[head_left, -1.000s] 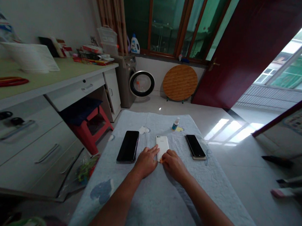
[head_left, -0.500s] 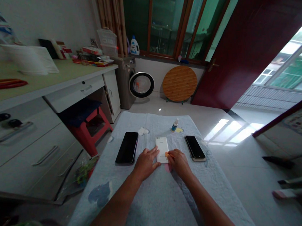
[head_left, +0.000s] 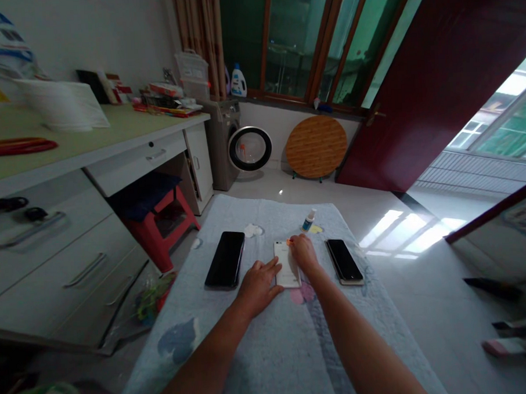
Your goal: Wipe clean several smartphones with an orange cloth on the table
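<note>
A white smartphone [head_left: 286,272] lies back side up on the cloth, its far end away from me. My left hand [head_left: 258,283] rests at its left edge, fingers spread, fingertips touching the phone and thumb by its near corner. My right hand [head_left: 304,252] is over the phone's far right part, its fingers closed on a small orange piece [head_left: 289,242]; most of that piece is hidden, so its kind is unclear. A large black phone [head_left: 225,260] lies to the left, and another dark phone [head_left: 344,259] to the right. Beyond my right hand stands a small spray bottle [head_left: 308,220].
A light blue patterned cloth [head_left: 269,348] covers the table. On the left are a white desk [head_left: 135,168] and a red stool [head_left: 160,236]. Farther back stand a washing machine with its round door [head_left: 250,148] open and a round wooden tabletop [head_left: 316,146].
My right hand has slid with the orange piece from the phone's near right part to its far end. My left hand stays at the left edge. The view has shifted slightly.
</note>
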{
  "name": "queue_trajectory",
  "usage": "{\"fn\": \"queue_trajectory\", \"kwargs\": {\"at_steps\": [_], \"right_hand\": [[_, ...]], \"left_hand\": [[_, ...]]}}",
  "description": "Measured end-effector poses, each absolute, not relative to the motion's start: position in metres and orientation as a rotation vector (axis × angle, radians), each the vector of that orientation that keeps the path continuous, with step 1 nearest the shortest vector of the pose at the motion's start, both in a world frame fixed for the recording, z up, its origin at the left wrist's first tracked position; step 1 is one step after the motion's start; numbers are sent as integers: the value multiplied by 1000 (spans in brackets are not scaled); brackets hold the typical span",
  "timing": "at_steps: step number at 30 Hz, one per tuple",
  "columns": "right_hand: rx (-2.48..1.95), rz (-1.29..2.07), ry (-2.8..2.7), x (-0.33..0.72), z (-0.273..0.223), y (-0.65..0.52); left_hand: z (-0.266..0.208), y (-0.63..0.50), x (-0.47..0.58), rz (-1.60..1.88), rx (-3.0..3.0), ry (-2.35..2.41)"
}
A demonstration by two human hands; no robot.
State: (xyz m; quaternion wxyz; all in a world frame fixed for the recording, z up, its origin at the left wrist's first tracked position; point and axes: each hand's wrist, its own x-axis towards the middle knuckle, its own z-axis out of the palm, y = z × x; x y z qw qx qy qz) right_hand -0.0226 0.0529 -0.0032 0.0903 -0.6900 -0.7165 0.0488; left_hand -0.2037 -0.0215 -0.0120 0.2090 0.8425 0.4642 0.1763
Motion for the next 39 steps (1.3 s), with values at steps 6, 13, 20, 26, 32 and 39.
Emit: {"fn": "queue_trajectory", "kwargs": {"at_steps": [6, 13, 20, 26, 32, 39], "right_hand": [[-1908, 160, -2385, -28, 2, 75], [-1734, 168, -2543, -53, 0, 81], [-1650, 185, -2553, -56, 1, 65], [-1526, 219, -2564, -52, 1, 28], [-1381, 369, -2582, -48, 6, -25], [-1445, 513, -2308, -36, 8, -50]], "left_hand": [[-13, -21, -203, 489, 2341, 1296], [-11, -23, -204, 529, 2329, 1286], [-19, -24, -202, 686, 2266, 1324], [-36, -22, -201, 848, 2213, 1356], [-35, -21, -202, 767, 2270, 1344], [-17, -22, -205, 561, 2362, 1269]]}}
